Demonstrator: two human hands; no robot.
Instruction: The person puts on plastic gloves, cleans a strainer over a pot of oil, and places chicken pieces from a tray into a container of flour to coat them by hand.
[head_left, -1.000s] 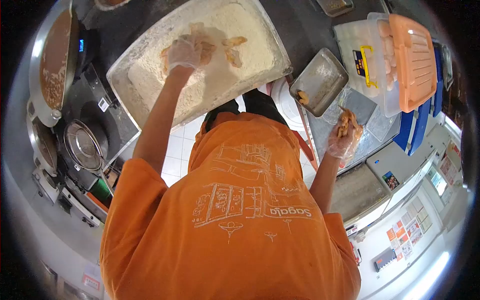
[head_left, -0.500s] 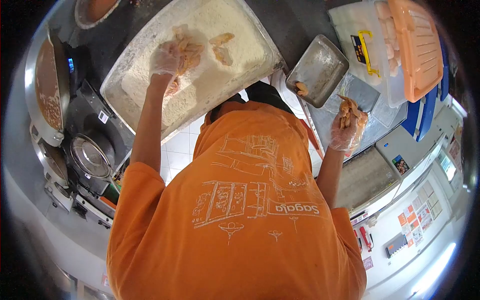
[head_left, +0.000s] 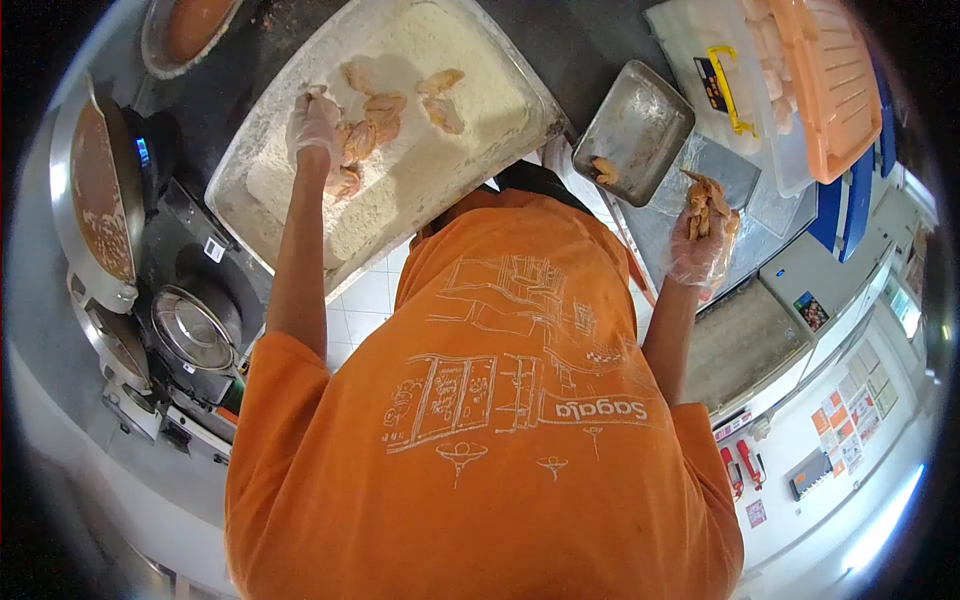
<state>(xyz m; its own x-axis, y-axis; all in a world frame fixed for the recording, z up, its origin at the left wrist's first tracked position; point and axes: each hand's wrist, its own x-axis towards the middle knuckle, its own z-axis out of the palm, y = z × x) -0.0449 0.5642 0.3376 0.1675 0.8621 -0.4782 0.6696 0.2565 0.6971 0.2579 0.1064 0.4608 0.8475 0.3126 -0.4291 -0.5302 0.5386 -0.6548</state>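
Note:
My left hand [head_left: 313, 125], in a clear plastic glove, is over the left side of a large tub [head_left: 552, 112] of pale flour [head_left: 290, 180]. Its fingers look curled in; what they hold, if anything, is hidden. Just right of it, several floured chicken wings [head_left: 383, 112] lie on the flour. Two more pieces [head_left: 440, 112] rest farther right. My right hand [head_left: 693, 250], also gloved, is closed around several raw chicken wings [head_left: 703, 205], held up beside a metal tray [head_left: 640, 130]. One small chicken piece [head_left: 605, 170] sits in that tray's near corner.
A clear plastic box [head_left: 690, 60] with an orange lid [head_left: 830, 90] and chicken inside stands at the far right. On the left are a large pan [head_left: 100, 200] of brownish liquid, a wire strainer [head_left: 195, 325] and a bowl [head_left: 195, 30] of reddish-brown liquid.
My left hand has moved left, off the wings it was touching, which now lie uncovered on the flour. My right hand keeps its wings and has shifted only slightly.

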